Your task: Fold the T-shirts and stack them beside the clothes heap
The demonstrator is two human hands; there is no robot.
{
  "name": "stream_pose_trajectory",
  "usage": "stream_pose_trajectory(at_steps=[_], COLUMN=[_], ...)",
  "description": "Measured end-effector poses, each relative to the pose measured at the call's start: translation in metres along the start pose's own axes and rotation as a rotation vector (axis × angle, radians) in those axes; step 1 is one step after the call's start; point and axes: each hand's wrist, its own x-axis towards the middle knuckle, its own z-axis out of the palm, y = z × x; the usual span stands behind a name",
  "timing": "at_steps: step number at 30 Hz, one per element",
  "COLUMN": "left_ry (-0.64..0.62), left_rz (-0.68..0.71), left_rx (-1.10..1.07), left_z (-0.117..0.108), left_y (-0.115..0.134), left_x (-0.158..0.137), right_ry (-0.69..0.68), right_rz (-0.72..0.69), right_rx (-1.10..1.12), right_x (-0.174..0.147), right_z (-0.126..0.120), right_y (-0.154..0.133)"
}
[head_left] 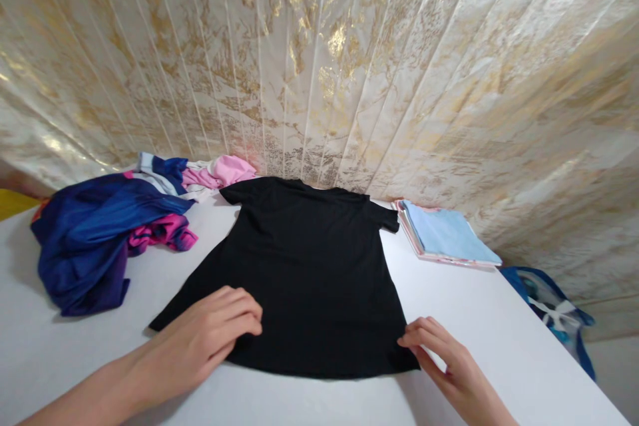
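A black T-shirt (314, 266) lies spread out on the white table, its neck toward the curtain and its hem toward me. My left hand (214, 329) rests over the shirt's lower left part. Its fingers are bent and close together, and whatever may be under the fingertips is hidden. At the lower right side edge, just above the hem corner, my right hand (442, 353) has its thumb and fingertips closed on the cloth. Both short sleeves are laid outward, and the fabric is mostly smooth.
Left of the shirt is a loose heap of clothes, with a dark blue garment (94, 233) and pink pieces (229, 172). A folded stack topped in light blue (444, 233) sits at the right. Beyond the table's right edge is a clear blue-trimmed bag (554, 313). A gold-patterned curtain (319, 60) hangs behind.
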Motion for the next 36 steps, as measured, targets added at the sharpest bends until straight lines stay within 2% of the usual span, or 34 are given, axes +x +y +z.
stream_pose_trajectory(at_steps=[3, 6, 10, 16, 20, 24, 28, 31, 34, 36], left_ry=[-0.143, -0.196, -0.231, -0.226, -0.227, -0.218, -0.234, -0.238, -0.219, -0.194], left_rz=[0.168, 0.187, 0.141, 0.09, 0.098, 0.191, 0.181, 0.189, 0.268, 0.294], left_rx=[-0.13, -0.136, -0.149, -0.099, -0.04, -0.078, -0.127, -0.137, -0.12, -0.093], left_z=[0.014, 0.023, 0.028, 0.062, 0.081, 0.081, 0.071, 0.066, 0.07, 0.077], left_y=[0.011, 0.014, 0.03, 0.07, 0.077, 0.076, 0.076, 0.075, 0.069, 0.06], left_x=[0.032, 0.048, 0.06, 0.084, 0.093, 0.092, 0.092, 0.099, 0.11, 0.116], right_ry=[-0.084, -0.086, 0.013, -0.054, -0.021, 0.024, 0.055, 0.075, 0.086, 0.034], right_rz=[-0.03, -0.01, 0.026, 0.114, 0.015, -0.037, -0.035, -0.026, 0.033, 0.059], right_rx=[-0.016, -0.184, -0.203, -0.126, -0.104, -0.139, -0.174, -0.179, -0.117, -0.053], right_x=[0.025, 0.049, 0.067, 0.083, 0.097, 0.111, 0.112, 0.102, 0.086, 0.077], right_z=[0.018, 0.03, 0.03, 0.028, 0.033, 0.039, 0.041, 0.032, 0.018, 0.012], right_y=[-0.013, -0.016, -0.015, 0.002, 0.02, 0.027, 0.027, 0.023, 0.022, 0.025])
